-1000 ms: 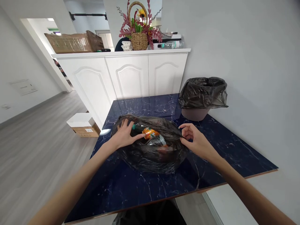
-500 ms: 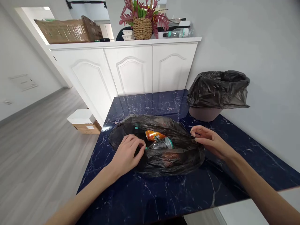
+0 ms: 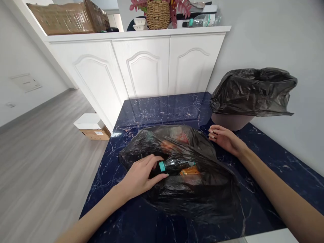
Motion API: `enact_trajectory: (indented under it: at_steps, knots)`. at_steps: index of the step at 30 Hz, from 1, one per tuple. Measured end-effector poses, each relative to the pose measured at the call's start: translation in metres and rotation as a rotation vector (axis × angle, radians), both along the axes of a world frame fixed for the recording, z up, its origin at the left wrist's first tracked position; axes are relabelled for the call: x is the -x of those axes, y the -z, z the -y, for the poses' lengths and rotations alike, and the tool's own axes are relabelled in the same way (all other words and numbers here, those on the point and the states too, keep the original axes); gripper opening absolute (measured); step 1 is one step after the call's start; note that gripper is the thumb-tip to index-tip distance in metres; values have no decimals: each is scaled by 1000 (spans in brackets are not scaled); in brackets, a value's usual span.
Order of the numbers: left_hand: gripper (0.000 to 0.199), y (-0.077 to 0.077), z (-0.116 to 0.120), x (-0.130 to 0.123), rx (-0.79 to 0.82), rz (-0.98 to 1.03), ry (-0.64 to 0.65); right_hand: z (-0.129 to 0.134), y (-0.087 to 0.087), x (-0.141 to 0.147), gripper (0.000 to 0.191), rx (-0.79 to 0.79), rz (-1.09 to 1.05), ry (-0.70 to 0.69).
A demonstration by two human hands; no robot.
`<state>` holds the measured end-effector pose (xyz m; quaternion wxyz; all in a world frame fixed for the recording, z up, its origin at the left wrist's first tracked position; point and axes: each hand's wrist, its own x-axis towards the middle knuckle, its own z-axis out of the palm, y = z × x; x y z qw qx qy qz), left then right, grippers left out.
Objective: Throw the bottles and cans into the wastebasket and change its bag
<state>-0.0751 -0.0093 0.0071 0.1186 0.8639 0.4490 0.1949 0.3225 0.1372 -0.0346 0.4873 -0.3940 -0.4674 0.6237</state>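
A black plastic bag point(image 3: 202, 199) lies on its side on the dark blue marbled table. Through its mouth I see a clear plastic bottle point(image 3: 177, 164) with a teal cap and an orange item point(image 3: 189, 170) that is partly covered. Other contents show only dimly through the thin film. At the mouth's left side is my left hand point(image 3: 139, 177), thumb and fingers apart, near the bottle cap and touching the bag. My right hand point(image 3: 226, 140) is beside the bag's right side, fingers loosely extended, with nothing in it.
A bin point(image 3: 231, 120) lined with a black bag point(image 3: 253, 92) stands at the table's back right, against the wall. Behind the table is a white cabinet point(image 3: 149, 67) with a cardboard box point(image 3: 68, 18), a woven basket point(image 3: 158, 15) and a bottle point(image 3: 204, 20) on top.
My right hand has let go of the bag's edge. The bag's film has shifted toward me, its opening is smaller, and the bottle's capped end now shows. The view has tilted down slightly.
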Motion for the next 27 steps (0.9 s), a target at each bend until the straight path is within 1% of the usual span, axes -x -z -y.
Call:
enact_trajectory:
  at_steps: [3,5,6,8,11,15,17,19,20,21,22,24,26,27]
  knots:
    - [37,5,-3,-4,-81,-12,5,4,0,0,30,-8,30,2]
    - [32,5,-3,-6,-116,-7,2,6,-1,1,31,-11,44,4]
    - [29,3,-2,-7,-132,-5,5,7,-2,2,31,-13,49,4]
    - [24,-8,1,-6,-180,18,6,8,-2,2,30,-15,56,3]
    - [14,-33,10,3,-334,114,-19,8,-1,2,29,-21,61,7]
    - [7,-72,21,31,-548,272,-119,9,2,2,32,-30,54,24]
    - [12,-94,21,47,-679,351,-240,10,3,2,33,-29,54,31]
    - [22,-117,18,62,-852,409,-396,10,4,3,34,-28,57,41]
    - [27,-129,14,68,-940,404,-454,11,4,3,35,-29,58,45]
    - [33,-141,10,73,-983,370,-482,11,5,3,36,-31,60,49]
    - [38,-153,4,77,-1002,331,-513,12,5,4,36,-35,63,50]
    - [45,-172,-9,83,-969,241,-605,12,5,4,38,-42,69,49]
    - [45,-182,-24,89,-880,151,-712,13,5,5,39,-47,77,49]
    - [44,-184,-32,91,-821,103,-757,13,5,5,39,-48,80,50]
